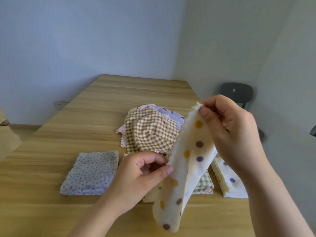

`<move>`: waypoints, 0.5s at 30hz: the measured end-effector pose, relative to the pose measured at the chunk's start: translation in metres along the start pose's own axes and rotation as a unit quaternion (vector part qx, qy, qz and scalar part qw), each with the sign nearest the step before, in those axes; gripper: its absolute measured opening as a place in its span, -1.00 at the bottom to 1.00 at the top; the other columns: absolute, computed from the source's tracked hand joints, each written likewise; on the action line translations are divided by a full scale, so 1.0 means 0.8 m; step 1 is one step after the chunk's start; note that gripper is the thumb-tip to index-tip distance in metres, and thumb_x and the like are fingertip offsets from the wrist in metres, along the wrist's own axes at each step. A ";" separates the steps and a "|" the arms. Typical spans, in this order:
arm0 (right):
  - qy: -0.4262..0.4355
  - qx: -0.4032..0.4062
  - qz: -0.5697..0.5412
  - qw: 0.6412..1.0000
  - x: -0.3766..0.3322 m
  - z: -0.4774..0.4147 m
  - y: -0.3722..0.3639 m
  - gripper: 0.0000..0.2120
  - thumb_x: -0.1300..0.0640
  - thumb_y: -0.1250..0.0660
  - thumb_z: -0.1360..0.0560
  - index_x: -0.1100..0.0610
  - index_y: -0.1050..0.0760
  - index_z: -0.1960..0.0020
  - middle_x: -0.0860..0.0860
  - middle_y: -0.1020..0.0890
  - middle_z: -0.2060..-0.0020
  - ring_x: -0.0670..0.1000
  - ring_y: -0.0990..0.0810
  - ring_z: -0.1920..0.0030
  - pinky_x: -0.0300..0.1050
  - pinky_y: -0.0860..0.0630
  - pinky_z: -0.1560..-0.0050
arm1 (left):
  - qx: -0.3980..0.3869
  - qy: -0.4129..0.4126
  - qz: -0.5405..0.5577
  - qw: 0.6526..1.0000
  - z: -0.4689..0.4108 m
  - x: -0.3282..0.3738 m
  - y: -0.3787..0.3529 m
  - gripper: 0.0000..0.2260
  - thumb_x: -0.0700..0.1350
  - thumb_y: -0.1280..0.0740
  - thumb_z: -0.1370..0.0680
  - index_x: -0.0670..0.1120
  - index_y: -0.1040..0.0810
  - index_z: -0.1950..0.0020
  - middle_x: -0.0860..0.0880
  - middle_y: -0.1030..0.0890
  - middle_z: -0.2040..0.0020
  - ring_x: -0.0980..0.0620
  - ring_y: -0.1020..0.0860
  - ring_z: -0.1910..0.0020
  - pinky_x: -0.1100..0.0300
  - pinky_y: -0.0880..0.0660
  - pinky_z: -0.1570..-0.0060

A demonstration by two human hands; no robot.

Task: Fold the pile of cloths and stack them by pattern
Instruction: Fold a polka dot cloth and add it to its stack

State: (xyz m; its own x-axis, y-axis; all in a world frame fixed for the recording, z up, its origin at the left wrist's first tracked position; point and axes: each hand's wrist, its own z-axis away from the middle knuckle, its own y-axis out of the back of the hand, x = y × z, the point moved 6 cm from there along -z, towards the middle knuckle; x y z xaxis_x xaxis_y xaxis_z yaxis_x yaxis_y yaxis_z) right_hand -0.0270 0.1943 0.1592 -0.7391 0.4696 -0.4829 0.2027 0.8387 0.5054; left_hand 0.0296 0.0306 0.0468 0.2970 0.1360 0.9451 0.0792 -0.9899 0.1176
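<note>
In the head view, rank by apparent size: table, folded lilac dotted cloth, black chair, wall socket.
1. table, largest.
2. folded lilac dotted cloth.
3. black chair, smaller in view, but it stands farther away, so its true size is unsure.
4. wall socket, smallest.

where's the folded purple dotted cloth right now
Head view: the folded purple dotted cloth lies on the table, left of centre, left of the left hand and nearer than the checked pile.

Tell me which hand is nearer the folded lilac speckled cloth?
Left. The left hand sits just right of the lilac speckled cloth; the right hand is higher and much farther right, pinching the polka-dot cloth.
</note>
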 end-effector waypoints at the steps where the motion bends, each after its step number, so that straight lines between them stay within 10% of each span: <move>1: 0.000 0.003 0.005 1.000 0.001 -0.001 0.001 -0.87 0.19 -0.30 -0.57 0.01 -0.48 0.13 -0.27 -0.51 0.38 -0.21 -0.48 0.36 -0.46 -0.31 0.40 | -0.007 0.002 -0.003 1.000 0.001 -0.002 -0.003 -0.82 0.05 -0.48 -0.36 -0.05 -0.67 0.21 0.05 -0.63 0.29 0.17 -0.54 0.31 0.35 -0.43 0.31; 15: -0.016 0.034 0.037 0.999 0.028 0.002 0.007 -0.87 0.19 -0.26 -0.58 0.00 -0.45 0.11 -0.21 -0.48 0.40 -0.17 -0.43 0.36 -0.43 -0.30 0.36 | 0.039 -0.056 -0.041 0.997 -0.001 -0.013 0.003 -0.78 0.04 -0.54 -0.33 -0.04 -0.59 0.35 0.07 -0.51 0.43 0.14 -0.40 0.43 0.32 -0.34 0.40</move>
State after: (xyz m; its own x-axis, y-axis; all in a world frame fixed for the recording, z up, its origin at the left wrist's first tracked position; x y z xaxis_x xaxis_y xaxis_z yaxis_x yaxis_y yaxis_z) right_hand -0.0414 0.2100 0.1501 -0.6996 0.5382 -0.4699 0.2998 0.8181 0.4907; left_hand 0.0260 0.0271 0.0375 0.3910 0.2243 0.8926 0.1801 -0.9697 0.1648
